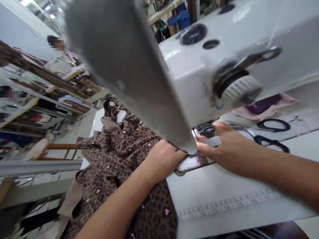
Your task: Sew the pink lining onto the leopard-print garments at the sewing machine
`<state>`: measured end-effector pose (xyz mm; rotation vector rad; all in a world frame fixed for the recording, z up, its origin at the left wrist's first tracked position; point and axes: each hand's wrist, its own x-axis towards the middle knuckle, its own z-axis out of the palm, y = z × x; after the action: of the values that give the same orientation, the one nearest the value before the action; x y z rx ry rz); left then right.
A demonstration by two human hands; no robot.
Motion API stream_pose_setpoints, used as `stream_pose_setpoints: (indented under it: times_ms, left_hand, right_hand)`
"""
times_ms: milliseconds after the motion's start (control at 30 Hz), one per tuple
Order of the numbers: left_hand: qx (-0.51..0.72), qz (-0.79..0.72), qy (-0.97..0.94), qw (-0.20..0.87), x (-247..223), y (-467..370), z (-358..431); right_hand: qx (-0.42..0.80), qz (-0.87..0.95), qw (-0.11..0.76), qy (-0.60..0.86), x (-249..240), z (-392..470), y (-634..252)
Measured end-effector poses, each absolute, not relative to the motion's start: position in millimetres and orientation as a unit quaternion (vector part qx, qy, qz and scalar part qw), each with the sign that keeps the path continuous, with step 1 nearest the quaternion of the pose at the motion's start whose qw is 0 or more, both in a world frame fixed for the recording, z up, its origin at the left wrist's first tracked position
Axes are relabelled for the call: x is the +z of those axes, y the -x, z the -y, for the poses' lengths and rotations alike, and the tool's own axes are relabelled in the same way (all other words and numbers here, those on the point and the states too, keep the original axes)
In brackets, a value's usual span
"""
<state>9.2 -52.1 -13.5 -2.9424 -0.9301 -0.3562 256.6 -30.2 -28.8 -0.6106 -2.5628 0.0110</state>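
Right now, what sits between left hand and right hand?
Between the left hand and right hand, the head view shows the lower end of a blurred grey bar and, just below it, the sewing machine bed plate.

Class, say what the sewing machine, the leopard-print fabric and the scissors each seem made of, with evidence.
Sewing machine: probably painted metal, glossy white with bright highlights.
Leopard-print fabric: soft cloth, matte, falling in loose folds; woven or knitted, I cannot tell.
Scissors: likely steel blades, from their grey sheen, and plastic handles, smooth and black.
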Motion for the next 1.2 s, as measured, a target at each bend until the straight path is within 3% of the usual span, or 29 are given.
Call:
stream_pose_setpoints:
  times_ms: [1200]
  left_hand:
    - [-0.108,0.3,0.946,0.06,-13,-11,50]
  right_hand:
    - [0.043,0.955,0.196,0.217,-31,38,-262]
